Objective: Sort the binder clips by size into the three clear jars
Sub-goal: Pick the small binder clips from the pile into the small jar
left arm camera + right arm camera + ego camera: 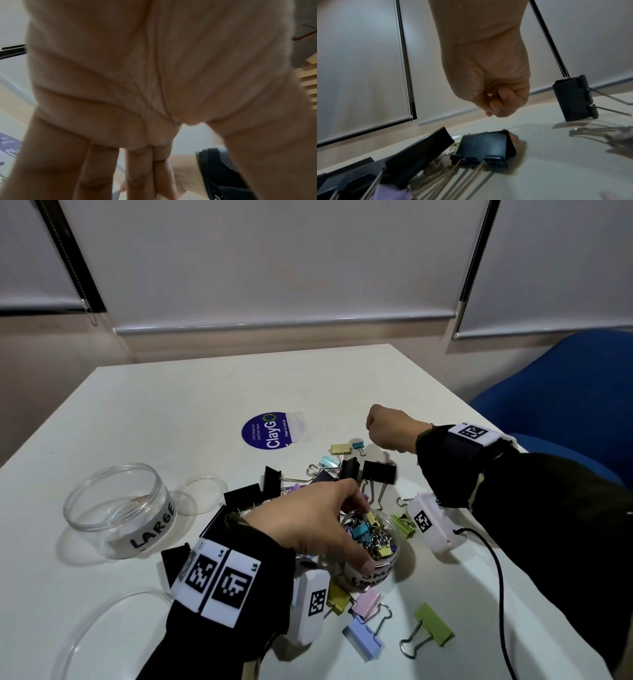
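My left hand (pixel 329 529) reaches down over the small clear jar (pixel 380 556), which is full of small coloured clips. Its thumb presses the jar's near wall and its fingers curl over the far rim. The left wrist view shows only the palm and fingers (pixel 137 169), pointing down. My right hand (pixel 382 428) is a closed fist above the table, just right of a teal small clip (pixel 358 445) and a yellow clip (pixel 340 448). In the right wrist view the fist (pixel 494 105) hangs over black clips (pixel 484 147); what it holds is hidden. The jar marked LARGE (pixel 120 511) stands at the left.
A third clear jar's rim (pixel 102 628) shows at the bottom left, and a clear lid (pixel 202 494) lies beside the large jar. Black, green (pixel 433 628), pink and lilac clips lie scattered around the small jar. A round sticker (pixel 270 429) lies farther back and a blue chair (pixel 565 405) stands at the right.
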`<state>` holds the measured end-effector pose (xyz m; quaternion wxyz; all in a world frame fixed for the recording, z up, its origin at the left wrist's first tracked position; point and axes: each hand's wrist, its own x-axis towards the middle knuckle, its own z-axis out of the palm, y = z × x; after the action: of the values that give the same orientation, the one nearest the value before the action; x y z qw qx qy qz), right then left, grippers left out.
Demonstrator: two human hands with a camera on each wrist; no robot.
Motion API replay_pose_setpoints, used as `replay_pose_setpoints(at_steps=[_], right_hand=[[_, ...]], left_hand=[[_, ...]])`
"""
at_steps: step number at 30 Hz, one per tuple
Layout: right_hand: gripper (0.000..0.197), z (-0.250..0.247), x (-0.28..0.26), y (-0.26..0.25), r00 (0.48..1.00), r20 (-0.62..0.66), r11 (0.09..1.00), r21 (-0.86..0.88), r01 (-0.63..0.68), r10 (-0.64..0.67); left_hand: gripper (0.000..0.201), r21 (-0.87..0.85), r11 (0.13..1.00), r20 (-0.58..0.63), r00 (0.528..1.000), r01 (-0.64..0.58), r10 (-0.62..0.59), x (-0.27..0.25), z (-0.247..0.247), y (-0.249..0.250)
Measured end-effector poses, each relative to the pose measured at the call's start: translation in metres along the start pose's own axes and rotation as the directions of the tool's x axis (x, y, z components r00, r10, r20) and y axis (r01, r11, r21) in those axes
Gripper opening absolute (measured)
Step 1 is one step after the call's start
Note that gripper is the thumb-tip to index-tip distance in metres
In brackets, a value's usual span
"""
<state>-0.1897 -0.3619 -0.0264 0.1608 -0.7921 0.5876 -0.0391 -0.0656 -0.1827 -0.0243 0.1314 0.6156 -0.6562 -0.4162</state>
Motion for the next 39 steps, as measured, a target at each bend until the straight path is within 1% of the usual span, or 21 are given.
replay_pose_setpoints(at_steps=[1,3,4,5,6,7,10,12,15,18,20,24,29,32,34,35,38,39], right_hand=[[0.025,0.001,0.001,0.0,1.0,0.008,1.0,-0.021,0.002,-0.002],[0.012,0.0,0.0,-0.001,1.0,0.025,0.996,-0.09,-0.014,0.016],[0.014,-0.002,-0.001,0.0,0.998,0.049,0.992,-0.122,-0.031,0.037],[0.024,-0.005,-0.006,-0.001,0.995,0.077,0.987,-0.156,-0.047,0.06],[0.029,-0.007,-0.009,-0.001,0.991,0.101,0.98,-0.185,-0.068,0.088],[0.03,-0.009,-0.012,0.0,0.987,0.123,0.975,-0.21,-0.075,0.102],[0.02,-0.004,-0.015,0.001,0.962,0.22,0.954,-0.286,-0.093,0.16],[0.014,-0.001,-0.015,-0.001,0.961,0.227,0.941,-0.331,-0.074,0.156],[0.022,-0.001,-0.014,-0.004,0.975,0.176,0.943,-0.323,-0.072,0.135],[0.014,-0.001,-0.013,-0.003,0.978,0.166,0.951,-0.302,-0.072,0.127],[0.012,-0.001,-0.012,-0.001,0.98,0.165,0.959,-0.277,-0.058,0.107],[0.029,0.0,-0.012,0.001,0.989,0.116,0.95,-0.308,-0.05,0.09],[0.03,-0.001,-0.017,0.002,0.986,0.125,0.955,-0.288,-0.068,0.108],[0.025,-0.004,-0.02,0.003,0.983,0.133,0.971,-0.222,-0.093,0.124],[0.027,-0.002,-0.02,0.003,0.986,0.105,0.98,-0.164,-0.108,0.127],[0.027,0.0,-0.018,0.003,0.989,0.09,0.984,-0.143,-0.107,0.12],[0.017,0.003,-0.01,0.002,0.993,0.085,0.995,-0.062,-0.076,0.081],[0.022,0.004,-0.006,0.002,0.995,0.084,0.998,-0.04,-0.058,0.061]], left_hand=[[0.067,0.001,1.0,0.0,1.0,-0.001,0.001,0.0,0.0,0.0],[0.067,0.006,1.0,0.0,1.0,-0.002,0.002,0.0,0.0,-0.001],[0.067,0.006,1.0,0.002,1.0,-0.002,0.002,0.0,0.0,-0.001],[0.067,0.005,1.0,0.003,1.0,-0.001,0.001,0.0,-0.001,-0.001],[0.066,0.006,1.0,0.004,1.0,-0.001,0.001,0.001,-0.001,-0.001],[0.066,0.009,1.0,0.004,1.0,-0.002,0.002,0.001,-0.001,-0.001],[0.066,0.015,1.0,0.004,1.0,-0.006,0.006,0.001,-0.002,-0.001],[0.066,0.018,1.0,0.002,1.0,-0.007,0.007,0.001,-0.001,-0.001],[0.066,0.019,1.0,0.002,1.0,-0.007,0.007,0.001,-0.001,-0.001],[0.065,0.007,1.0,0.005,1.0,-0.004,0.004,0.0,-0.001,-0.001],[0.065,0.004,1.0,0.006,1.0,-0.003,0.003,0.0,-0.001,-0.001],[0.065,0.016,1.0,0.003,1.0,-0.006,0.005,0.0,-0.001,-0.001],[0.065,0.017,1.0,0.004,1.0,-0.011,0.01,0.0,-0.001,-0.001],[0.065,0.02,1.0,0.002,1.0,-0.015,0.015,0.0,-0.001,-0.001],[0.065,0.02,1.0,0.004,1.0,-0.013,0.013,0.0,-0.001,-0.001],[0.066,0.02,1.0,0.006,1.0,-0.014,0.014,0.0,-0.001,0.0],[0.067,0.03,0.999,0.005,1.0,-0.016,0.016,0.001,-0.001,-0.001],[0.067,0.034,0.999,0.004,1.0,-0.017,0.017,0.001,-0.002,-0.001]])
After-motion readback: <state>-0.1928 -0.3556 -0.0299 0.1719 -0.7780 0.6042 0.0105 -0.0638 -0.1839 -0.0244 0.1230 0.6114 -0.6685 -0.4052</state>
